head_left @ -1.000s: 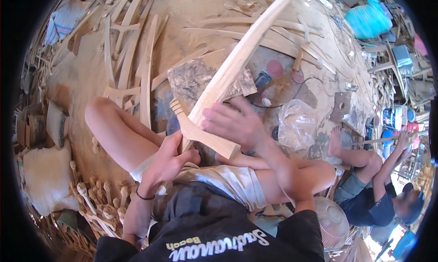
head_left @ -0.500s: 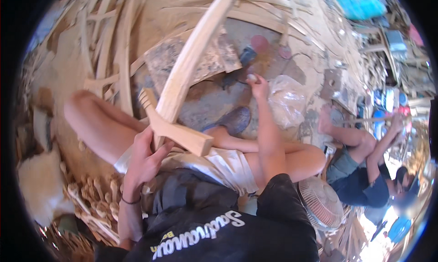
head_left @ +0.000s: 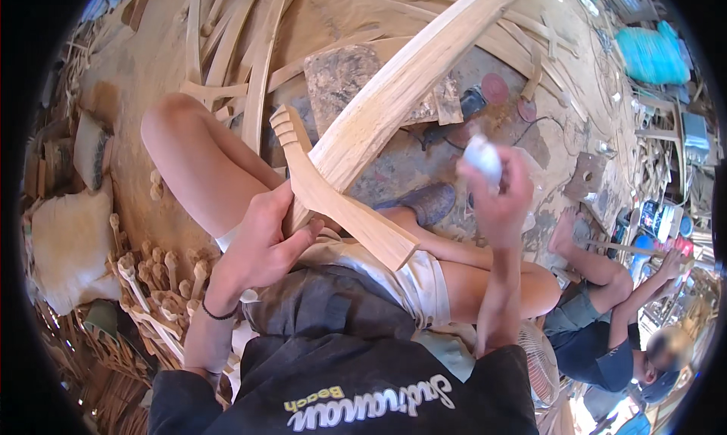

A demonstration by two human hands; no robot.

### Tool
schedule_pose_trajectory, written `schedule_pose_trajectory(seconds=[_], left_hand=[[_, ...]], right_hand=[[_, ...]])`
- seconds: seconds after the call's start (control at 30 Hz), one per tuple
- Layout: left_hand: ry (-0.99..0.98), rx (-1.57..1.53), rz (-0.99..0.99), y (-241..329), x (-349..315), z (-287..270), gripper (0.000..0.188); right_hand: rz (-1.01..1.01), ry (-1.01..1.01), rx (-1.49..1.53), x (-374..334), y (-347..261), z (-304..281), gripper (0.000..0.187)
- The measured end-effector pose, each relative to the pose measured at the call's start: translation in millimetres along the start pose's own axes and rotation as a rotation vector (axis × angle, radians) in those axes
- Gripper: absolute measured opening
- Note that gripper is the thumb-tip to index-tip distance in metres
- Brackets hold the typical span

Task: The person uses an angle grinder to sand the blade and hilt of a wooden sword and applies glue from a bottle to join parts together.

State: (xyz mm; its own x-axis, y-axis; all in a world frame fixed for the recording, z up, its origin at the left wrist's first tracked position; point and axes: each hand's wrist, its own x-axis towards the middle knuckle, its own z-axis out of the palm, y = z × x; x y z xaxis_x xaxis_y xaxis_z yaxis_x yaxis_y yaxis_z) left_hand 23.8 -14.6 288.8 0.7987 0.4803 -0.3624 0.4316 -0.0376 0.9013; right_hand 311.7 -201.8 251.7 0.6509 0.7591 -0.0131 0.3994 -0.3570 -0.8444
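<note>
Dusty workshop floor, strewn with wooden lengths, spreads across the upper frame. Over it, at centre, slants a wooden sword, its long axis running from lower left of centre to the top edge, right of centre. Of the hands, the left hand is nearer, wrapped around the grip below the crosspiece; the right hand, right of centre, pinches a small whitish object, apart from the blade.
</note>
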Motion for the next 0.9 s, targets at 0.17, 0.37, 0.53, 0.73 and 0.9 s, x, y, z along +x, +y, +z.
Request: schedule_pose_trajectory(seconds=[0.17,0.37,0.53,0.73,0.9], left_hand=[[-0.031,-0.029,-0.077,11,-4,-11,0.043],[0.039,-0.031,0.046,3,-8,-9,0.048],[-0.004,0.016,-0.041,11,-10,-13,0.047],[-0.010,0.006,-0.003,5,-11,-9,0.045],[-0.012,-0.015,-0.001,4,-12,-7,0.045]], right_hand=[[-0.387,-0.174,-0.149,-7,-51,6,0.043],[-0.499,-0.239,-0.114,-2,-66,14,0.043],[-0.543,-0.211,-0.090,-1,-68,18,0.043],[-0.574,-0.189,-0.107,2,-68,18,0.043],[-0.540,-0.211,-0.115,1,-71,16,0.041]])
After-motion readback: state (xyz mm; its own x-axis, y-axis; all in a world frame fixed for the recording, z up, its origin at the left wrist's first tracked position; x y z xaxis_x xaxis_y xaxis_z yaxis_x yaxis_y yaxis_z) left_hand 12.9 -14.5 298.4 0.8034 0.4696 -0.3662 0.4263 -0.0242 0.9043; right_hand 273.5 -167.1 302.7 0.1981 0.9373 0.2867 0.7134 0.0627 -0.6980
